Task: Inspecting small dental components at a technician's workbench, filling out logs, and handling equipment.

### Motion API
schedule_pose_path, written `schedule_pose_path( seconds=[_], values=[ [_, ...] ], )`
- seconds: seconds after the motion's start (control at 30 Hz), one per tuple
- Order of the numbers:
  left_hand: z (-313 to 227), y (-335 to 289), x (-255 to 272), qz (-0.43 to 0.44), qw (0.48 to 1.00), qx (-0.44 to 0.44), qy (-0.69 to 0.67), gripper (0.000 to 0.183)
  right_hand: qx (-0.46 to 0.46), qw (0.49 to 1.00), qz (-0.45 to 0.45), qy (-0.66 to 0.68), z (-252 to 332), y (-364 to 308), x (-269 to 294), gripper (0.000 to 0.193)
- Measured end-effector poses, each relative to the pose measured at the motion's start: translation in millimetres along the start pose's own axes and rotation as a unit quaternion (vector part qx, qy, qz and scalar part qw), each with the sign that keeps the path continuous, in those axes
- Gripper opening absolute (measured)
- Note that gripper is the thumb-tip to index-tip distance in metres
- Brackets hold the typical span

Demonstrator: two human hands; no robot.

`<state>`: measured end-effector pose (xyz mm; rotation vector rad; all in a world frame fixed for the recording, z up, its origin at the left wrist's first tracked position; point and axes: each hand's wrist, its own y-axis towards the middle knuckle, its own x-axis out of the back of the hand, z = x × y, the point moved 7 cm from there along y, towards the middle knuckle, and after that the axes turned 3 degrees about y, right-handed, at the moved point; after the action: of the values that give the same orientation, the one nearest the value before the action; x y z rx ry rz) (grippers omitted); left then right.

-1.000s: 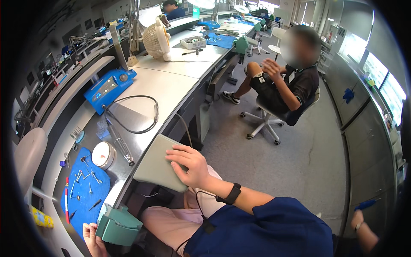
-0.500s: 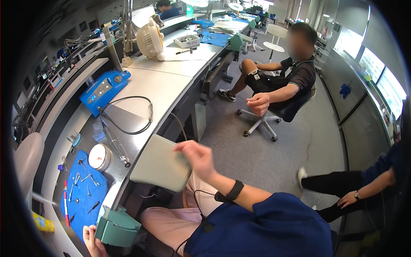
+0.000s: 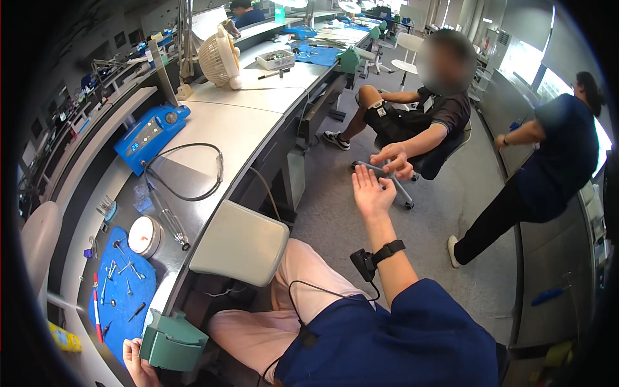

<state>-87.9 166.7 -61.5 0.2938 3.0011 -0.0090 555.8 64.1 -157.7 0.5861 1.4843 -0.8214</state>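
My right hand (image 3: pixel 373 193) is stretched out, palm up, with its fingers extended. I can make out nothing on the palm. A seated co-worker's hand (image 3: pixel 396 158) hangs right over my fingertips, its fingers partly bent; whether it holds something small cannot be seen. At the lower left, the curled fingers of my left hand (image 3: pixel 137 362) press on the side of a green box-shaped fitting (image 3: pixel 173 343) at the bench edge. Beside it lies a blue cloth (image 3: pixel 143 293) bearing several small rotary bits, a red-and-white pen (image 3: pixel 97 309) and a round white jar (image 3: pixel 146 236).
A padded grey armrest (image 3: pixel 240 242) juts from the bench. Behind the jar lie a handpiece (image 3: pixel 169 218) with its cable and a blue control unit (image 3: pixel 151 138). A fan (image 3: pixel 218 61) stands farther back. Another person (image 3: pixel 548 155) stands at the right; a cable runs from my wrist strap.
My right hand has moved away from the armrest toward the co-worker, turned palm up and opened. The co-worker's hand has lowered over it. The person at the right has come farther into view, standing.
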Motion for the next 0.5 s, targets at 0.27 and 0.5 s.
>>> schedule_pose_path(
  seconds=[0.27, 0.5],
  values=[
    [-0.1, -0.2, -1.1, -0.002, 1.0, 0.003, 0.001, 0.012, 0.096, 0.991, 0.048, -0.075, 27.2, 1.1, -9.5, 0.034],
    [-0.6, -0.7, -2.1, 0.001, 1.0, 0.006, 0.011, 0.012, 0.06, 0.993, 0.022, -0.096, 18.3, -5.0, -8.2, 0.036]
  ],
)
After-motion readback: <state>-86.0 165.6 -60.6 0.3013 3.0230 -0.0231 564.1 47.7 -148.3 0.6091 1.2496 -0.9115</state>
